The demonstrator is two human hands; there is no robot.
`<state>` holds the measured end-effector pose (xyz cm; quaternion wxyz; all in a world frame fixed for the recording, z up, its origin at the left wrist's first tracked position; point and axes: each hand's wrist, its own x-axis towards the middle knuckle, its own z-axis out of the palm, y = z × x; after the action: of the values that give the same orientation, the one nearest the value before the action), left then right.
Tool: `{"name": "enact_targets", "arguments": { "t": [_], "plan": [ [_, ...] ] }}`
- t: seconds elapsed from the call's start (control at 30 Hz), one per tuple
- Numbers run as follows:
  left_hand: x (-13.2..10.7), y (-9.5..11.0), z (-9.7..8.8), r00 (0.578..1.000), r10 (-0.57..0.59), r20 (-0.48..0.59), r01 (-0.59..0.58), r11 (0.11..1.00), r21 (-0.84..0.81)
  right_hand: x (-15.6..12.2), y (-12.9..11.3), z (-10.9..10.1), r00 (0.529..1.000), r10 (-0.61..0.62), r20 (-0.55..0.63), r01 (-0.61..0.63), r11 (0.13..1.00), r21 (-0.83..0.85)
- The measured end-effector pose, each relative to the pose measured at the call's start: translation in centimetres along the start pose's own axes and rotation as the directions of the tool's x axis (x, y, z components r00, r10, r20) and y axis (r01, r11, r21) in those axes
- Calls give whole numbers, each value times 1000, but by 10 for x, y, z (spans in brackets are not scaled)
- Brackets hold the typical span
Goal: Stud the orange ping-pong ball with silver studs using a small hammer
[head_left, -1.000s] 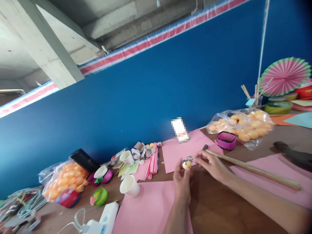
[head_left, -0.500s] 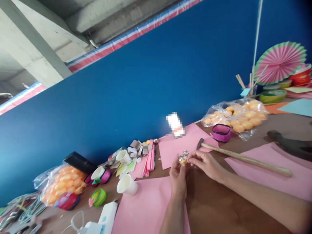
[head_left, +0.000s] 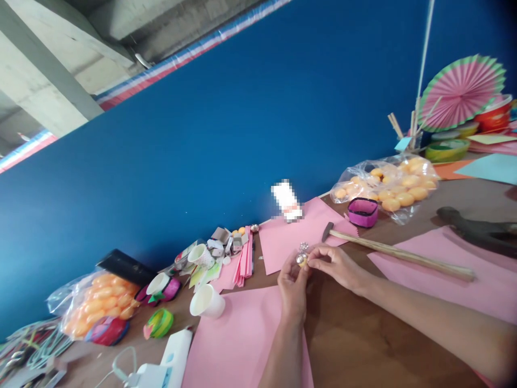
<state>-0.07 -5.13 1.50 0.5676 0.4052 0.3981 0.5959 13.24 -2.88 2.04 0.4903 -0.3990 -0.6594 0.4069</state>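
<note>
My left hand is closed round a small yellow-orange ball partly covered with shiny silver pieces. Thumb and fingertips of my right hand are pinched together at the ball's right side; whatever they hold is too small to make out. Just beyond the ball shows a cluster of silver beads or studs, and I cannot tell whether it is attached. Pink paper sheets lie under and around the hands. To the right of my right hand, a hammer with a wooden handle rests on the table.
A white paper cup stands left of my hands, behind a white power strip. Bags of orange balls lie at left and far right. A magenta container sits near the blue wall, with a dark tool at right.
The view has shifted slightly, so everything sits a little higher and further left. My right fingertips have come closer to the ball and now touch it or nearly so.
</note>
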Motion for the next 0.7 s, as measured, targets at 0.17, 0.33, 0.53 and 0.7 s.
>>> {"name": "enact_targets", "arguments": {
  "t": [0.17,0.33,0.53,0.7],
  "plan": [
    [0,0,1,1000,-9,-8,9,1000,-11,0,3,0,999,42,1,-42,999,8],
    [-1,2,1,1000,-5,-24,4,1000,-4,-1,2,0,998,67,12,-67,998,13],
    [-1,2,2,1000,4,-13,-3,1000,15,-2,-3,0,996,81,25,-82,996,31],
    [-1,3,2,1000,0,-19,0,1000,11,-1,-5,0,995,96,29,-97,995,29]
  ]
}}
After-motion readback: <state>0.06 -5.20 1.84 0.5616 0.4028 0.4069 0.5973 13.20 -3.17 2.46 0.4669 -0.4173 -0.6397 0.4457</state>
